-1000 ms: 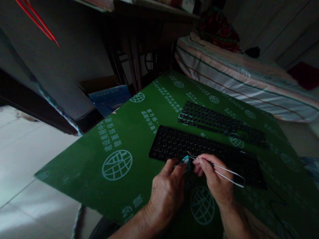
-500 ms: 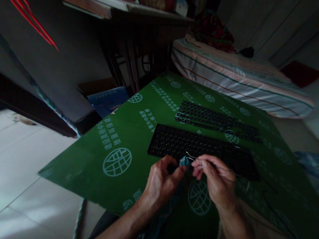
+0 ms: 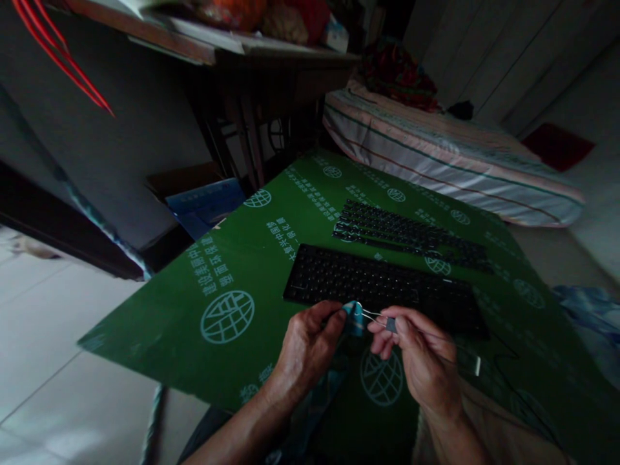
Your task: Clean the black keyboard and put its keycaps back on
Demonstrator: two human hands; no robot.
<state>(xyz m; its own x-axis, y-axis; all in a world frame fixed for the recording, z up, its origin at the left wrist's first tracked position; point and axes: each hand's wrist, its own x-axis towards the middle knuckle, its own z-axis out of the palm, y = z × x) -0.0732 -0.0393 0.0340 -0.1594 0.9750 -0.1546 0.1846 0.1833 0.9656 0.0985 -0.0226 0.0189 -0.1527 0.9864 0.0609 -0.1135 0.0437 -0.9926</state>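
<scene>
My left hand (image 3: 307,345) is closed on a blue cloth (image 3: 358,325), pinching it between thumb and fingers. In my right hand (image 3: 429,361) is a wire keycap puller (image 3: 391,324) with a small dark grip. Its thin bent wire ends point left and meet the cloth. Just beyond both hands lies a black keyboard (image 3: 363,279), its cable trailing off to the right. Behind it, rows of loose black keycaps (image 3: 392,226) are laid out in keyboard order.
Everything lies on a green printed board (image 3: 179,329). A wooden desk (image 3: 290,68) stands at the back, and a bed with a striped sheet (image 3: 450,165) is behind on the right. A blue box (image 3: 206,205) sits past the left edge. A red cord (image 3: 62,55) hangs at upper left.
The puller's wire ends have come down onto the cloth, and its dark grip now shows in my right hand. More of the cloth shows beside my left fingers. The view has shifted slightly.
</scene>
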